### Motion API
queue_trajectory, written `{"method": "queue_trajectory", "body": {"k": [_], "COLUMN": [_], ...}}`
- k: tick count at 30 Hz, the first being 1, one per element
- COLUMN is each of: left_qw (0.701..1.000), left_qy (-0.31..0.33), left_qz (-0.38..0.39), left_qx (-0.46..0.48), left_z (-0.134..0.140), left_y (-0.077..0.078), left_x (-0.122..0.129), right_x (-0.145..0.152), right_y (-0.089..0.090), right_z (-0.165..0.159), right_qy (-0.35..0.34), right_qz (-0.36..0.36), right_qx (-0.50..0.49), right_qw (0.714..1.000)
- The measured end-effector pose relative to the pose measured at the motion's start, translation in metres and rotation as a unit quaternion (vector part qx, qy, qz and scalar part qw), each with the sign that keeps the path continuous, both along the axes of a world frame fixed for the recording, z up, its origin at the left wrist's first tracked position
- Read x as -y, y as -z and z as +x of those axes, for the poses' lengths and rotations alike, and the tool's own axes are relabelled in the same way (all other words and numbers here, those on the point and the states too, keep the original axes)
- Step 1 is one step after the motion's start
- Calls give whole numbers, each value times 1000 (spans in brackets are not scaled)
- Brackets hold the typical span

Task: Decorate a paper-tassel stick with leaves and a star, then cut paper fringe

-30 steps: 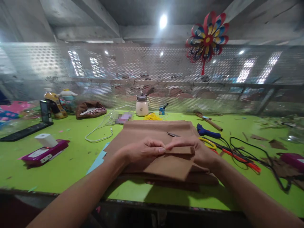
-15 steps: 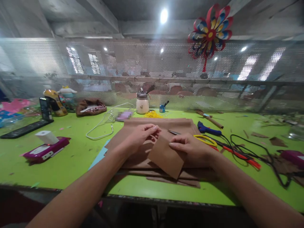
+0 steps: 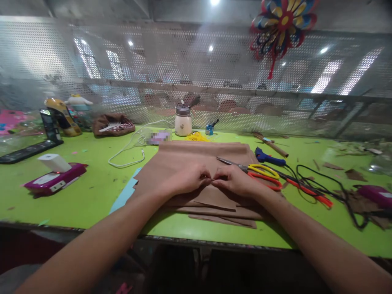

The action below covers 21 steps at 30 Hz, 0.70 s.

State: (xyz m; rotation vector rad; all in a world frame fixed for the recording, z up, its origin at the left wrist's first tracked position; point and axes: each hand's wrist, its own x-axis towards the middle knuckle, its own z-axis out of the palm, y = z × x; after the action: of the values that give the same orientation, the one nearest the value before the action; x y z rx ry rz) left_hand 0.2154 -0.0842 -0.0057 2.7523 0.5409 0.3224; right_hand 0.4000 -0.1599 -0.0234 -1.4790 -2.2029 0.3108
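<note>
A small piece of brown paper (image 3: 218, 197) lies low over a stack of large brown paper sheets (image 3: 183, 153). My left hand (image 3: 192, 179) pinches the far edge of the small piece between thumb and fingers. Right beside it, my right hand (image 3: 231, 179) pinches the same edge, and the fingertips of both hands nearly touch. Just beyond my right hand lie scissors (image 3: 263, 170) with yellow and red handles, their blades resting on the stack and pointing left.
A blue glue gun (image 3: 269, 157) with a black cord lies to the right among paper scraps (image 3: 355, 175). Behind the stack stand a pale bottle (image 3: 183, 122) and a small blue jar (image 3: 209, 130). A purple power strip (image 3: 56, 179) with a white charger sits at left.
The small brown paper has come down flatter onto the stack. My left hand has closed on its edge beside my right hand. The camera view has tilted downward.
</note>
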Motion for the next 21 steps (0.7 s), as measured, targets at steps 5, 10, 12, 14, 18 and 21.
{"method": "queue_trajectory", "body": {"k": [5, 10, 12, 14, 18, 21], "left_qw": [999, 998, 999, 999, 999, 999], "left_qy": [-28, -14, -12, -11, -14, -16], "left_qz": [35, 45, 37, 32, 36, 33], "left_qx": [-25, -42, -38, -30, -23, -28], "left_z": [-2, -2, -2, -1, 1, 1], "left_y": [-4, -1, 0, 1, 4, 7], "left_x": [-3, -7, -8, -7, -7, -9], "right_x": [0, 3, 3, 3, 3, 2], "right_y": [0, 1, 1, 2, 4, 3], "right_z": [7, 7, 5, 3, 1, 1], "right_qy": [-32, -26, -22, -18, -15, -3], "right_qz": [29, 40, 48, 56, 64, 52], "right_qx": [21, 58, 70, 83, 107, 113], "right_qw": [999, 997, 996, 995, 992, 992]}}
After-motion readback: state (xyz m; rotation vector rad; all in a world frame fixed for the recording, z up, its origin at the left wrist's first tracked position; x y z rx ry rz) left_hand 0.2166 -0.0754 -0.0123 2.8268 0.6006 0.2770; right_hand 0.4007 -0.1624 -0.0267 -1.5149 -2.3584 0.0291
